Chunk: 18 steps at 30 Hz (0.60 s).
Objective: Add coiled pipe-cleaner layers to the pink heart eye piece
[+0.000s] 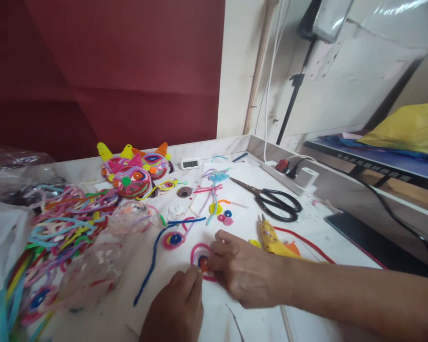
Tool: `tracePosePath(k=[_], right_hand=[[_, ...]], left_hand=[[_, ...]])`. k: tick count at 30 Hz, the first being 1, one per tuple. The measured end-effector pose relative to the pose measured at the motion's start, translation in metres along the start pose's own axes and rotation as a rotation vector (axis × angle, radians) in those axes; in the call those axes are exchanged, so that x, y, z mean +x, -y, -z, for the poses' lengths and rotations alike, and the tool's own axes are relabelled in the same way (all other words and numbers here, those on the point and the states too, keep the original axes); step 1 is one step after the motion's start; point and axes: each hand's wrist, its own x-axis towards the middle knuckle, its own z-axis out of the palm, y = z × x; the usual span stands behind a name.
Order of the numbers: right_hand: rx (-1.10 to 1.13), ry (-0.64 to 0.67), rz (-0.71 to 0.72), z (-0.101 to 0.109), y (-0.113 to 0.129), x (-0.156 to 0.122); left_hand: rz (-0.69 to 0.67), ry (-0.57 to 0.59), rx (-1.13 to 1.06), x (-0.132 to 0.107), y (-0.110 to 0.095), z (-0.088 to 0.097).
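Observation:
A pipe-cleaner coil (193,254) lies on the white table, with pink outer loops and a blue and orange centre. My left hand (174,306) pinches at its near edge, fingers bent together. From the right, my right hand (244,268) closes its fingertips on the coil's other side and hides part of it. Just beyond sits a similar pink coil with a blue centre (174,239). To its left stretches a dark blue pipe cleaner (153,261). Small coiled discs (225,218) in pink, blue and yellow are farther back.
Black-handled scissors (276,202) and a yellow glue gun (269,235) lie right of my hands. A heap of pipe cleaners (71,223) and decorated animal-like pieces (131,178) fill the left. At the back stands a small digital timer (189,164); a dark flat panel (371,240) is at right.

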Motion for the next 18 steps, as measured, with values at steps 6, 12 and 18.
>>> tracePosePath(k=[6,12,18], right_hand=[[0.044,-0.006,-0.090,0.005,-0.006,-0.009],[0.059,-0.011,-0.112,0.007,-0.005,-0.010],[0.119,-0.029,-0.162,0.010,-0.005,-0.014]], left_hand=[[0.037,-0.028,-0.040,0.003,-0.003,0.007],[0.024,-0.039,-0.012,0.003,-0.003,0.006],[-0.019,-0.043,-0.012,0.004,-0.002,0.006]])
